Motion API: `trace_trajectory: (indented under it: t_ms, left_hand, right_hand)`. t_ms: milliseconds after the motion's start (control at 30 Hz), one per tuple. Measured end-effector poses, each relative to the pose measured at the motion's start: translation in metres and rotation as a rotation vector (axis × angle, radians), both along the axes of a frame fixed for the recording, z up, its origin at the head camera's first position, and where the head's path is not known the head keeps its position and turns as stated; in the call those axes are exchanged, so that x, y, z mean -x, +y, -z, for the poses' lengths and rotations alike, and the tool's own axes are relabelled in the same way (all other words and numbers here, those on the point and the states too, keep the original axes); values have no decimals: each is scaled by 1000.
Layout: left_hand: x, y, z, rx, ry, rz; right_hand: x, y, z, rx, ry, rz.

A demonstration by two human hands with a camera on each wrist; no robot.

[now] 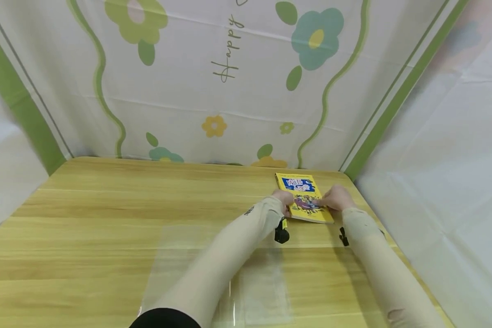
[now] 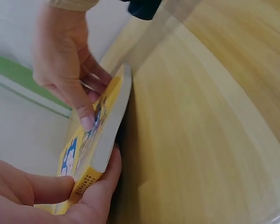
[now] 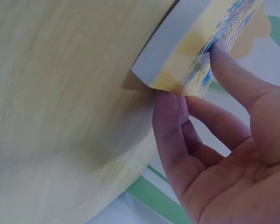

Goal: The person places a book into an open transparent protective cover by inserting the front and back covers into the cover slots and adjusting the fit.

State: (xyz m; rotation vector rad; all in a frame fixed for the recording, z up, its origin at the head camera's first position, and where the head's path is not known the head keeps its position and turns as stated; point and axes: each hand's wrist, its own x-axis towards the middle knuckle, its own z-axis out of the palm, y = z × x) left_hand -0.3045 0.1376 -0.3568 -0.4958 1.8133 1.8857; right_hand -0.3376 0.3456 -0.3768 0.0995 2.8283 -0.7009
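A yellow paperback book (image 1: 307,214) with a blue title panel and a colourful cartoon picture lies near the back right of the wooden table. My left hand (image 1: 284,199) grips its spine side, thumb on the cover and fingers beneath, as the left wrist view shows. At the opposite edge my right hand (image 1: 339,199) holds it, the thumb (image 3: 228,70) on the cover picture and fingertips under the edge. In the left wrist view a dark gap shows below the near edge of the book (image 2: 113,123), by the left fingers.
Clear plastic sheets or sleeves (image 1: 264,291) lie on the wooden table (image 1: 86,228) at the front middle, partly under the left forearm. A white cloth (image 1: 180,82) with flowers and green borders hangs behind the table, and white cloth (image 1: 443,182) stands along the right side.
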Motion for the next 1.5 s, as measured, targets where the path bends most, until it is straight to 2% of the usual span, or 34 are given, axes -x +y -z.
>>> trace_trajectory:
  t_ms: [67, 133, 200, 333, 367, 400, 433, 467, 500, 600, 667, 733, 800, 867, 1100, 1267, 1433, 1500]
  left_hand:
    - [4, 0, 4, -19, -15, 6]
    - [17, 5, 18, -11, -26, -5]
    - [63, 21, 69, -26, -53, 42]
    - [178, 60, 193, -103, -132, 168]
    - [202, 67, 218, -123, -157, 191]
    - [205, 68, 222, -140, -172, 186]
    - [201, 66, 218, -146, -175, 173]
    - [187, 60, 202, -158, -174, 155]
    - [165, 51, 177, -161, -169, 134]
    - [84, 18, 89, -159, -143, 97]
    - [40, -2, 40, -163, -129, 87]
    - [13, -14, 9, -163, -121, 77]
    - [-3, -21, -8, -176, -122, 67]
    - [-9, -25, -16, -194, -126, 69]
    - [13, -17, 16, -142, -84, 69]
    - [13, -16, 19, -93, -53, 73]
    - [24, -8, 33, -26, -47, 36]
    - [25, -8, 33, -16, -43, 36]
  right_hand:
    - [-1, 2, 2, 8, 7, -11]
    - [-2, 4, 5, 34, 15, -1]
    - [-2, 5, 8, 68, 17, 18]
    - [0, 8, 10, 125, 5, 60]
    - [0, 9, 10, 130, -3, 65]
    - [1, 10, 9, 136, -11, 70]
    - [1, 11, 8, 139, -18, 72]
    - [1, 11, 7, 145, -27, 79]
    - [1, 12, 6, 154, -37, 88]
    - [2, 11, 4, 218, -66, 153]
    - [2, 10, 3, 267, -78, 203]
    - [3, 10, 2, 305, -87, 240]
    - [3, 9, 0, 332, -99, 260]
    - [3, 8, -2, 348, -116, 278]
    - [4, 3, -11, 391, -196, 275]
    - [3, 3, -14, 410, -255, 277]
    - [4, 3, -16, 435, -286, 304]
    - [4, 2, -17, 446, -298, 309]
